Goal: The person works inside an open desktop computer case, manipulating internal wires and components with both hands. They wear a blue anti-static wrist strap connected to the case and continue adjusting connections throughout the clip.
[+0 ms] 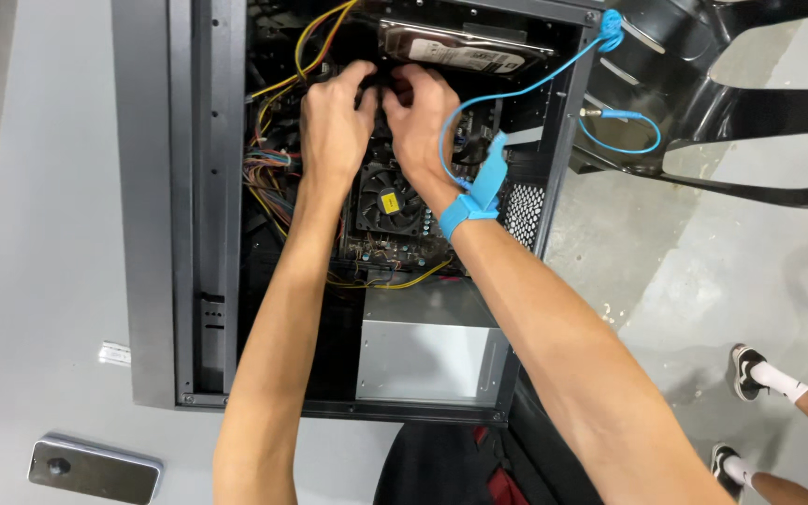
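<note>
Both hands met on a small dark part point(387, 86) in the upper middle of the frame, deep inside the open computer case point(147, 234), just below the hard drive point(455, 49) and above the cooler fan point(391, 201). The left hand point(334, 126) had its fingers curled in over the part from the left, and the right hand point(420, 117) closed on it from the right, so the two seemed to pinch it between them; what exactly the fingertips held was hidden by the knuckles, and I could not tell whether it was a plug, a clip or a cable end. Working with both hands suggested the part needed steadying on one side while being pressed or pulled on the other. A blue wrist strap point(465, 213) sat on the right wrist, and its coiled blue cord point(526, 89) ran up to a clip point(612, 28) on the case's upper right edge, probably to drain static away from the board. Yellow and mixed-colour wires point(278, 140) bunched along the left of the bay, out of the hands' way. The case lay on its side on a grey table point(49, 281), open face up, which let the arms reach straight down. A silver power supply point(427, 360) filled the lower bay. A small flat device point(95, 468) lay at the lower left of the frame, well apart. At the lower right, another person's feet in dark shoes point(745, 369) stood on the floor, and a black chair base point(750, 140) showed at the upper right.
</note>
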